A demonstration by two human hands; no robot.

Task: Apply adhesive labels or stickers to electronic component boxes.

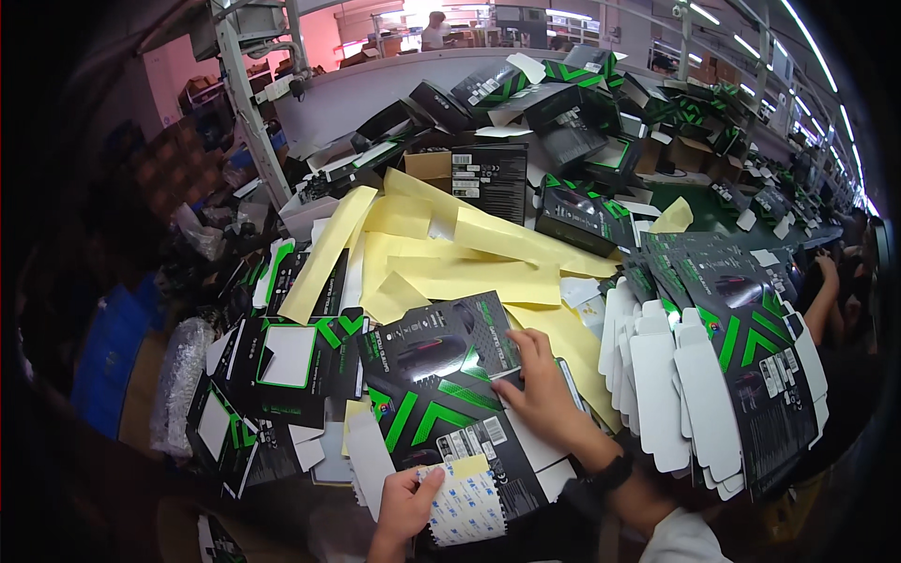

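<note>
A flat, unfolded black and green printed carton (422,361) lies in front of me, a computer mouse pictured on it. My left hand (408,507) pinches the left edge of a white sheet of adhesive stickers (466,511) with blue print. The sheet overlaps the carton's lower part and has a plain yellow strip along its top. My right hand (546,394) rests on the carton's right side, thumb and index finger apart, with no separate thing seen in it. Its other fingers are partly hidden.
Yellow backing paper strips (469,277) are heaped behind the carton. A stack of flat cartons (713,347) stands at right, more flat cartons (282,366) at left. Folded boxes (572,122) pile up at the back. Bubble wrap (183,385) lies far left; another person's arm (826,291) shows far right.
</note>
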